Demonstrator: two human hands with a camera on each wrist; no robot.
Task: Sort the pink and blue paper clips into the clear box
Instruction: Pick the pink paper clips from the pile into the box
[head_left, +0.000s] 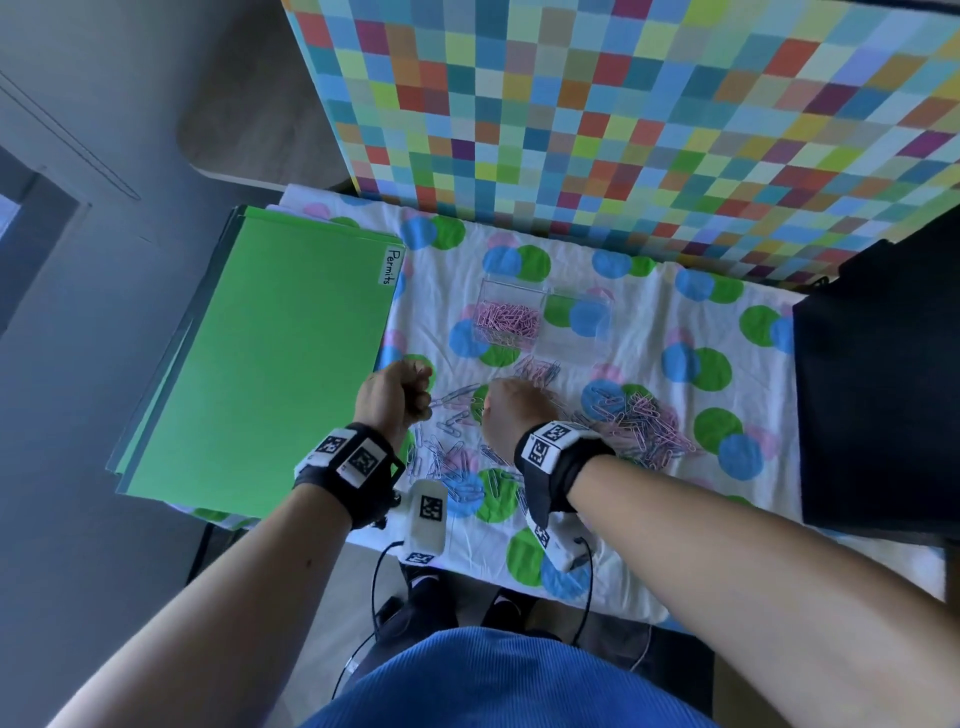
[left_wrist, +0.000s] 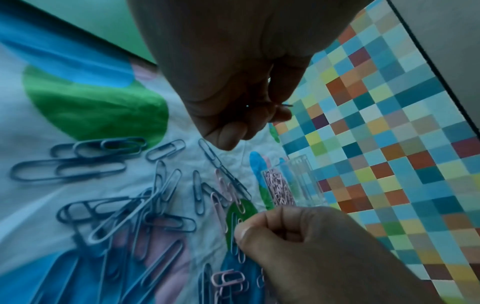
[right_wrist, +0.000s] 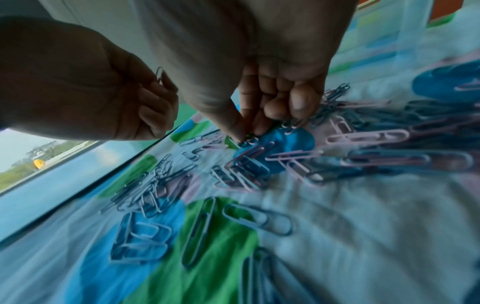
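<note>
The clear box (head_left: 571, 332) stands on the dotted cloth, its left compartment filled with pink clips (head_left: 506, 319) and its right one bare. Loose pink and blue paper clips lie in a big pile (head_left: 644, 421) at the right, in a small heap (head_left: 537, 370) before the box, and scattered blue ones (head_left: 449, 457) lie near me. My left hand (head_left: 418, 395) hovers curled in a fist, with a bluish clip (right_wrist: 159, 75) sticking out of it. My right hand (right_wrist: 246, 137) reaches down to the cloth, thumb and forefinger pinching clips (right_wrist: 245, 142), more dangling under its other fingers.
A stack of green folders (head_left: 270, 353) labelled "Permits" lies left of the cloth. A multicoloured checkered board (head_left: 623, 114) rises behind the box. A black object (head_left: 878, 389) covers the table's right end. The table's front edge (head_left: 597, 592) is close to my body.
</note>
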